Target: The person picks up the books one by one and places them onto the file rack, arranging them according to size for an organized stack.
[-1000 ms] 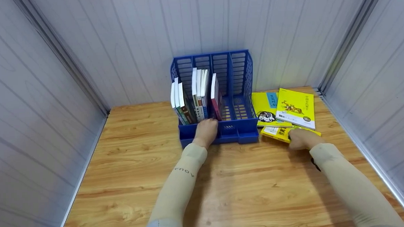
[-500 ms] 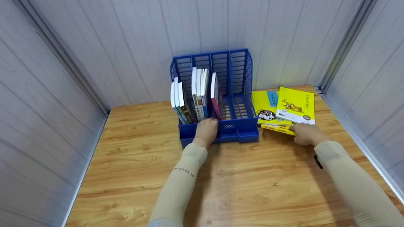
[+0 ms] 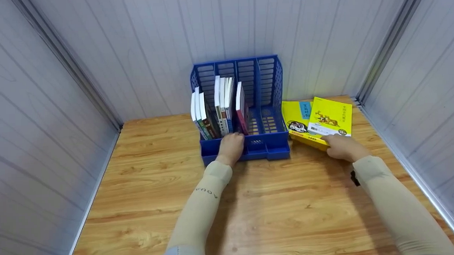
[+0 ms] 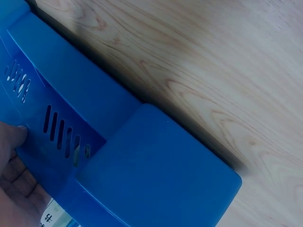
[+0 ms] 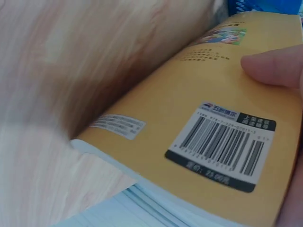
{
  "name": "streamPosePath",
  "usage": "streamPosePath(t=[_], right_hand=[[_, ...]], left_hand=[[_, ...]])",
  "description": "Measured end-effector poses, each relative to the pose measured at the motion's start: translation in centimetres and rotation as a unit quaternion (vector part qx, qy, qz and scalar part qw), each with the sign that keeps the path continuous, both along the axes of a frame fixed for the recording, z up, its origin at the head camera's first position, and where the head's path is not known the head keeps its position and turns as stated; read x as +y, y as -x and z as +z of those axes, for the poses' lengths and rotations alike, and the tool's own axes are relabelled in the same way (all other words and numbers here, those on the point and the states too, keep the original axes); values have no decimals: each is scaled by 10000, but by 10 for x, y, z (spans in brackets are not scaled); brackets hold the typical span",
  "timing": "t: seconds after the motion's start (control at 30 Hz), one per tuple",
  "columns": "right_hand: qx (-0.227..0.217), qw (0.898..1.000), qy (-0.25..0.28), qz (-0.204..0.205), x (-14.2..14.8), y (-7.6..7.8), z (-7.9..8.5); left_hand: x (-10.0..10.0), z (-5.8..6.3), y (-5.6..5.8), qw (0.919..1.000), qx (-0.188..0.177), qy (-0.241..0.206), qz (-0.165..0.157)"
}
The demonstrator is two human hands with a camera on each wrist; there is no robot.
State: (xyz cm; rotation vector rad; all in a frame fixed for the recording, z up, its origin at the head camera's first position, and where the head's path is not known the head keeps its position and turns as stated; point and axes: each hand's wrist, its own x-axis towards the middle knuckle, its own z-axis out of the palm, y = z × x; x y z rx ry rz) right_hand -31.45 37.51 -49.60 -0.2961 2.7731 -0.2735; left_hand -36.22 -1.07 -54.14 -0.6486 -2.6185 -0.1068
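Note:
My left hand (image 3: 231, 147) grips the low front wall of a blue desk file organizer (image 3: 277, 138); in the left wrist view the thumb (image 4: 15, 135) lies against its slotted face with the fingers curled over the edge. A thick yellow book (image 3: 306, 138) is held by my right hand (image 3: 344, 146), tilted with its spine up, at the front of other yellow books. The right wrist view shows the book's barcoded back cover (image 5: 151, 99) with my thumb (image 5: 270, 67) across it; the fingers behind are hidden.
Two flat yellow books (image 3: 330, 114) overlap right of the organizer. Inside it, white-edged books (image 3: 200, 109) stand at the left, several more (image 3: 224, 101) beside them, then a red-spined book (image 3: 242, 108). Pale panel walls rise behind and on both sides of the wooden table (image 3: 275, 201).
My right hand has shifted its hold on the thick yellow book and tipped it up, so its near edge is raised over the flat books. My left hand has stayed in place.

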Motion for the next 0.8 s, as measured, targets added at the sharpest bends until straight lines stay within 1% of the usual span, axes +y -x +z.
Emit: streamPosePath(t=[0.27, 0.37, 0.57, 0.7, 0.8], right_hand=[[-24, 9999, 133, -49, -4, -5, 13], [-63, 9994, 337, -71, -6, -6, 20], [-170, 9971, 709, -224, -10, -6, 29], [-103, 9968, 736, -278, -12, -7, 31], [58, 9964, 807, -262, -12, -8, 32]], left_hand=[[-1, 2, 0, 9999, -132, 70, -13], [-1, 1, 1, 9999, -131, 74, -21], [-2, 1, 1, 9999, -127, 66, 7], [-1, 0, 1, 9999, -99, 68, -31], [1, 0, 1, 9999, -72, 80, -36]])
